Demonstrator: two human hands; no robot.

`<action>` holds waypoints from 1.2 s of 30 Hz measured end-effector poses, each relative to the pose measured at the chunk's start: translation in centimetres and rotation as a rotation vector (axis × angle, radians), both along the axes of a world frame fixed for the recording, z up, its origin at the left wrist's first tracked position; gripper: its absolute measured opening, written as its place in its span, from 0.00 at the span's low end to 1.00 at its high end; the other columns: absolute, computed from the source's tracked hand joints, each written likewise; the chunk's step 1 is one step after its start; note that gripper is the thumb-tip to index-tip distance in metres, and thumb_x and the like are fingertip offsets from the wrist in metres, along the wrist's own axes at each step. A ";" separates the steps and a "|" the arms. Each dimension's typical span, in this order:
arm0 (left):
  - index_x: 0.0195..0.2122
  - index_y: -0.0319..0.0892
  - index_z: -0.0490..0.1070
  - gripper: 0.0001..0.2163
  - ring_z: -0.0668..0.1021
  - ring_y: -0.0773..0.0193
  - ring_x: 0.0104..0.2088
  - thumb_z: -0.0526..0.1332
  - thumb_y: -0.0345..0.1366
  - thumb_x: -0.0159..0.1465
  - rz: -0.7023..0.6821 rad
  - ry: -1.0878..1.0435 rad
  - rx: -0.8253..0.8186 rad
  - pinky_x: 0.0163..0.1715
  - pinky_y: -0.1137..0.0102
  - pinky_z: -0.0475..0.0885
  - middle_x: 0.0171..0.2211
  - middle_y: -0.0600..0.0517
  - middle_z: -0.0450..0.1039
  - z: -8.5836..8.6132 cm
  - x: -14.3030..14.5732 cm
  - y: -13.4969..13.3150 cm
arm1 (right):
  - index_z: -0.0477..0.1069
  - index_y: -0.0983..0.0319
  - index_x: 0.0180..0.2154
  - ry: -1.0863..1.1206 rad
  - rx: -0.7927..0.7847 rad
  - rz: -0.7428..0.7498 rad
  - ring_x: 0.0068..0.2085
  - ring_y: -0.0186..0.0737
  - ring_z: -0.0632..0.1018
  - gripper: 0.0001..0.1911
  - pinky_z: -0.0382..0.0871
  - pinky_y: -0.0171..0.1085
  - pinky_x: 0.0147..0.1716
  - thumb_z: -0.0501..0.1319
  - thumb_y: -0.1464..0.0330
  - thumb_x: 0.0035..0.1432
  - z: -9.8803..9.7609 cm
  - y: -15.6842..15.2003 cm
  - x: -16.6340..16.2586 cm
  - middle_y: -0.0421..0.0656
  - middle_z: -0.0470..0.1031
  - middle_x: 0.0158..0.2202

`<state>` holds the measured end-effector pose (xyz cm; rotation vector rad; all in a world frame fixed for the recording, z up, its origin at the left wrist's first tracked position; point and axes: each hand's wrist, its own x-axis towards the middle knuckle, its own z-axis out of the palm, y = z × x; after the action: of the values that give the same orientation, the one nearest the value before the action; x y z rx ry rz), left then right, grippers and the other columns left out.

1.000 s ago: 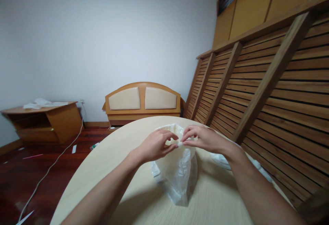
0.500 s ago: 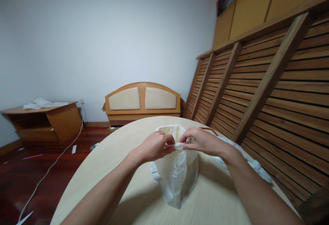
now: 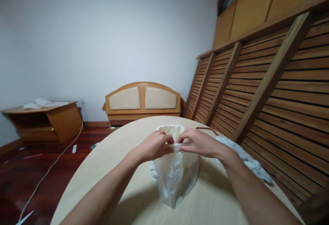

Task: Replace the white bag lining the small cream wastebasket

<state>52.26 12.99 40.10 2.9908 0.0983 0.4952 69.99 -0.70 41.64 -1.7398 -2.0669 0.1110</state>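
A thin, whitish, partly see-through bag (image 3: pixel 172 184) stands over the pale round table (image 3: pixel 102 173), its lower end tapering toward me. The open top has a thicker white rim. My left hand (image 3: pixel 155 146) pinches the near part of that rim between thumb and fingers. Close beside it, my right hand (image 3: pixel 199 143) pinches the same rim, the fingertips of both hands nearly touching. The hands partly cover the bag's opening.
Beyond my right forearm lies a crumpled white cloth (image 3: pixel 253 166), with a thin brown strap (image 3: pixel 207 128) near it. A slatted wooden frame (image 3: pixel 257 98) leans at the right. A headboard (image 3: pixel 144 96) stands behind the table; a low cabinet (image 3: pixel 64 122) is at the left.
My right hand has shifted slightly left along the rim, its fingertips closer to the left hand. The lower end of the bag has swung a little left.
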 end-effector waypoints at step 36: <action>0.37 0.43 0.76 0.07 0.79 0.60 0.37 0.61 0.38 0.67 0.005 -0.105 0.013 0.38 0.69 0.69 0.36 0.50 0.79 -0.1 0.1 1.3 | 0.74 0.60 0.34 -0.048 0.110 -0.008 0.46 0.45 0.73 0.08 0.66 0.41 0.46 0.66 0.63 0.60 -1.2 1.0 0.9 0.44 0.75 0.39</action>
<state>52.33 14.28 39.97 2.9706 0.0945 0.6544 70.87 0.27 40.48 -1.6997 -2.0588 -0.0473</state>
